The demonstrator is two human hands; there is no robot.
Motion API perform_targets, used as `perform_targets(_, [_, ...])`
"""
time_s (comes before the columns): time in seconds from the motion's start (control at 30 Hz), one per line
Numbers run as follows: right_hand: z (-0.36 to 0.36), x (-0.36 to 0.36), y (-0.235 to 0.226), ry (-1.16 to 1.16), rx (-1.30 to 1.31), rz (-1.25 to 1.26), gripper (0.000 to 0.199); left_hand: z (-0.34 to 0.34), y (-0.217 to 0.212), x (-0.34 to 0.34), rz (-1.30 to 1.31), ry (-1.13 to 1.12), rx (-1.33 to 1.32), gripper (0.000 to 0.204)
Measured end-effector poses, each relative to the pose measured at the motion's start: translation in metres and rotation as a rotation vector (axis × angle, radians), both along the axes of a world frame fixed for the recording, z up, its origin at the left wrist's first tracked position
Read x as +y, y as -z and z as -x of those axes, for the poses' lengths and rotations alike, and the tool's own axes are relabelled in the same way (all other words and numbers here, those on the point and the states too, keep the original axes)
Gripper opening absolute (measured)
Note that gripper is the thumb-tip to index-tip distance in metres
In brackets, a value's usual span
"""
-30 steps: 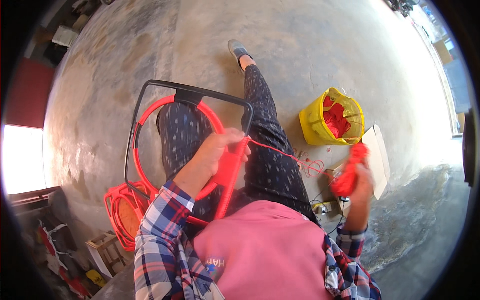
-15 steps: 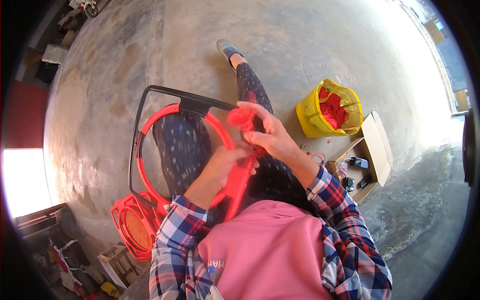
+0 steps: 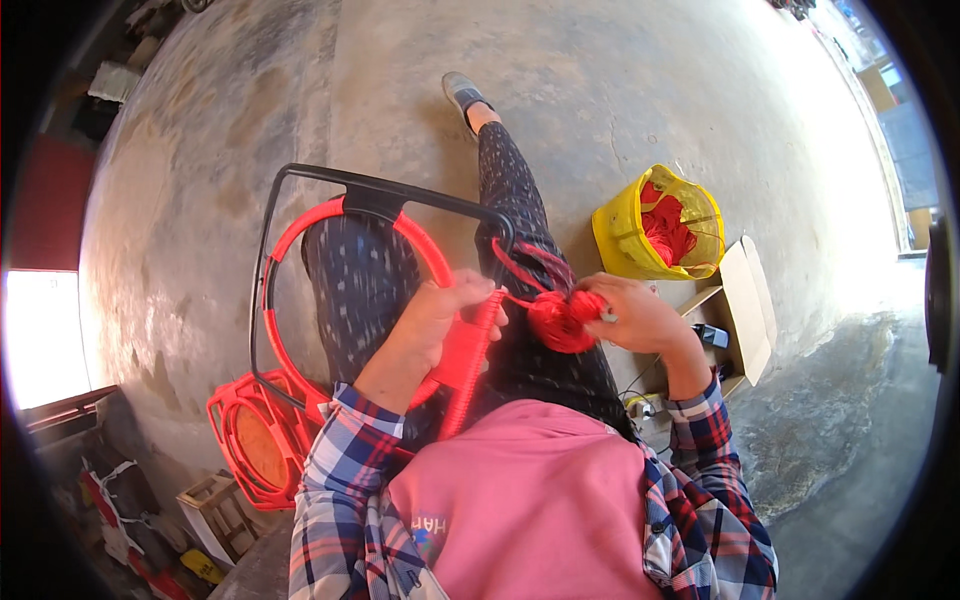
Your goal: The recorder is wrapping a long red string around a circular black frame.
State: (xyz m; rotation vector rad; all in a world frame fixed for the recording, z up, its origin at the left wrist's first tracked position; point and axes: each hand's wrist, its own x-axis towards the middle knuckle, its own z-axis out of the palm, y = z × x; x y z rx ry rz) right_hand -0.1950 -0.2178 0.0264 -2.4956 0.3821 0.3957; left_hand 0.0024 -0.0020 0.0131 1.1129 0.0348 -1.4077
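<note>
**Two hands working red cord at a round frame on a concrete floor**

A person is sitting on bare concrete with a red hoop (image 3: pixel 345 215) in a black frame (image 3: pixel 400 190) lying across the lap, and everything here is being placed from that hoop. Left of and below it, one stack of red hoops (image 3: pixel 255 440) is resting near the picture's dark rim, and a small wooden crate (image 3: pixel 215 505) is lying lower still, partly cut off; the clutter beside it is too dim to make out. The left hand (image 3: pixel 450 315) is closing around the hoop's right edge, fingers curled together on a red ribbed bar (image 3: pixel 470 365) running down from it. Just right of the hoop, the right hand (image 3: pixel 630 315) is clamping a ball of red cord (image 3: pixel 555 320), with strands leading from it to the frame's corner. The two hands are working near each other, not touching. Farther right, one yellow bucket (image 3: pixel 640 240) holding more red cord is standing apart from the legs, and one open cardboard box (image 3: pixel 745 305) is lying beside it, its contents small and hard to tell. Above the hoop, wide grey floor is stretching open to the far edge, crossed only by one outstretched leg ending in a shoe (image 3: pixel 462 92). The pink top and plaid sleeves are hiding the lap's lower part.
</note>
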Motion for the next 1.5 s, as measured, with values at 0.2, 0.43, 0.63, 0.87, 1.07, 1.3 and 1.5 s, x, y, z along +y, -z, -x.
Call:
perform_targets(0.2, [0.077, 0.0, 0.019, 0.59, -0.947, -1.882, 0.021, -0.004, 0.001, -0.002, 0.04, -0.021, 0.037, 0.017])
perform_targets(0.43, [0.133, 0.04, 0.075, 0.885, -0.137, -1.265, 0.018, -0.007, -0.005, -0.003, 0.023, -0.062, 0.081, 0.023])
perform_targets(0.63, [0.099, -0.006, 0.108, 1.365, -0.403, -1.372, 0.034, -0.008, 0.005, -0.002, -0.004, -0.018, 0.008, 0.024])
perform_targets(0.87, [-0.051, -0.005, -0.012, 0.538, -0.472, -1.014, 0.029, 0.007, 0.01, -0.001, 0.098, -0.324, -0.247, 0.058])
perform_targets(1.07, [-0.12, 0.035, 0.003, -0.073, -0.545, 0.029, 0.019, 0.01, 0.021, -0.009, 0.33, -0.448, -0.408, 0.075])
perform_targets(1.3, [-0.089, 0.031, 0.023, 0.645, -0.917, -0.5, 0.038, 0.005, 0.02, 0.001, 0.22, -0.293, 0.072, 0.057])
perform_targets(1.5, [-0.066, 0.045, 0.039, 0.288, -0.65, -0.271, 0.03, -0.003, 0.026, -0.003, 0.189, -0.196, 0.165, 0.051])
